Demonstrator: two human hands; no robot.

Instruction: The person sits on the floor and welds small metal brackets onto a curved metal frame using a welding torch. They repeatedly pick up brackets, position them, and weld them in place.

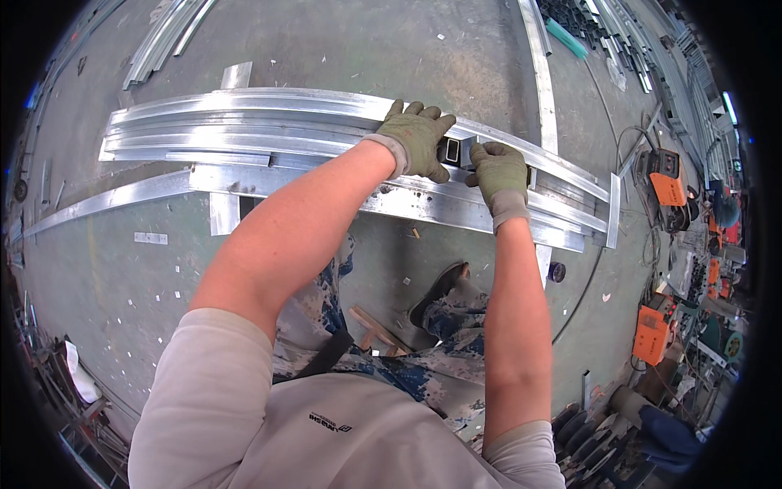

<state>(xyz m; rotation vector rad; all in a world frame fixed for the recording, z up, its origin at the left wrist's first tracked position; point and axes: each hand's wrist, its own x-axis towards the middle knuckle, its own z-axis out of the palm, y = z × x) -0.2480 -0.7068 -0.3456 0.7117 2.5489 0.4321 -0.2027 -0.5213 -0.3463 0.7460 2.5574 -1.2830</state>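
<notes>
The grey-green floor point(106, 281) spreads widest, littered with pale scraps. Across it runs a bundle of long silver metal channels point(285, 102), side by side, a flat metal crosspiece point(224, 213) jutting out beneath toward the left end. At the right stand two orange machines point(668, 189) point(650, 336) among cables. Over the channels reach the two hands, in olive gloves: the left hand point(414, 140) has its fingers spread across the metal, though whether they grip anything beneath the palm I cannot tell; the right hand point(500, 169) has its fingers bent, their grasp likewise hidden. Between the hands, at the channels, sits a short dark box-shaped piece point(452, 140) with a rectangular opening.
</notes>
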